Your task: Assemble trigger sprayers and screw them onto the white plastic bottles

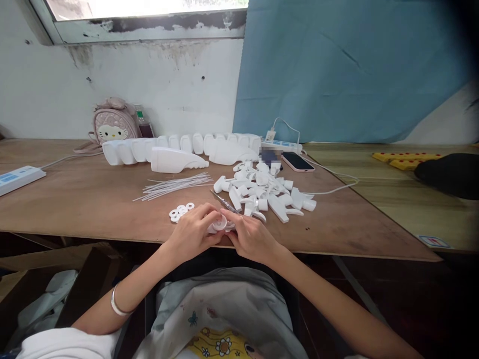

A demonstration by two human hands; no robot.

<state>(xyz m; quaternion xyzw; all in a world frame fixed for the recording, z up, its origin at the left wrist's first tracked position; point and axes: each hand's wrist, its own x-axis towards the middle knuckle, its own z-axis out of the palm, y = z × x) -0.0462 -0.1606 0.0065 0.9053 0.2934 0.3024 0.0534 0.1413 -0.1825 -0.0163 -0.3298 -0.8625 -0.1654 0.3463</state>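
Near the front edge of the table, both my hands are closed around one white trigger spray head (219, 223), its round collar facing up toward me. My left hand (194, 228) grips it from the left, and my right hand (251, 234) pinches it from the right. Just left of my left hand lie several white ring washers (179, 212). Beyond my fingers rests a slim metal tool (223, 200), perhaps tweezers. A pile of white spray heads (267, 187) spreads to the right. Thin white tubes (174, 186) lie behind the washers.
White bottles (179, 159) lie in a row at the back. Behind them stand a pink backpack (114, 122) and a dark bottle (145, 125). A phone (298, 161), a cable and power strips (20, 178) are on the table (93, 209). An open box (84, 274) sits below left.
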